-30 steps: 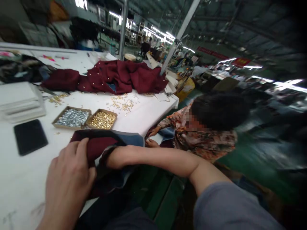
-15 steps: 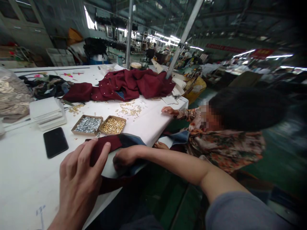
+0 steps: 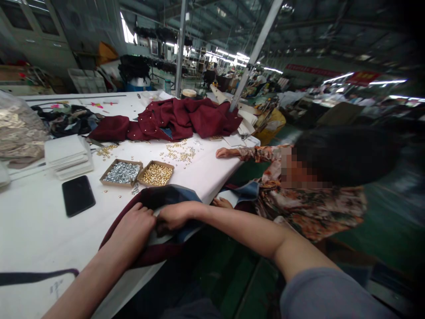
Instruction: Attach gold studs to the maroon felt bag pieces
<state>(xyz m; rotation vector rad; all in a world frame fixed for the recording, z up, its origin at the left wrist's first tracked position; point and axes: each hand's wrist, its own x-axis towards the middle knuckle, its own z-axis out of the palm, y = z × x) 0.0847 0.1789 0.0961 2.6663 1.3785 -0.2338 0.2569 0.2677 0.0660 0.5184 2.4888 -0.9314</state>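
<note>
A maroon garment with a dark blue lining [image 3: 186,193] lies bunched in a loop at the table's near edge, a pale surface showing inside it. My left hand [image 3: 139,221] reaches over its maroon edge into the loop, fingers curled down. Beside it, almost touching, my right hand [image 3: 172,216] is closed with its fingertips pointing down. What either hand pinches is hidden. Just beyond the garment stand a small cardboard tray of silver metal fasteners [image 3: 121,172] and another of gold ones [image 3: 156,173].
A black phone [image 3: 79,196] and a stack of white cards [image 3: 68,155] lie on the left. Loose gold fasteners [image 3: 181,151] are scattered before a maroon cloth heap [image 3: 186,116]. At the right sits a co-worker [image 3: 312,199], one hand on the table edge. A metal post [image 3: 255,53] rises behind.
My left hand has moved right and down from the maroon edge into the loop, its fingers now curled. The garment's edge has spread open leftward. The co-worker's hand shifted slightly left.
</note>
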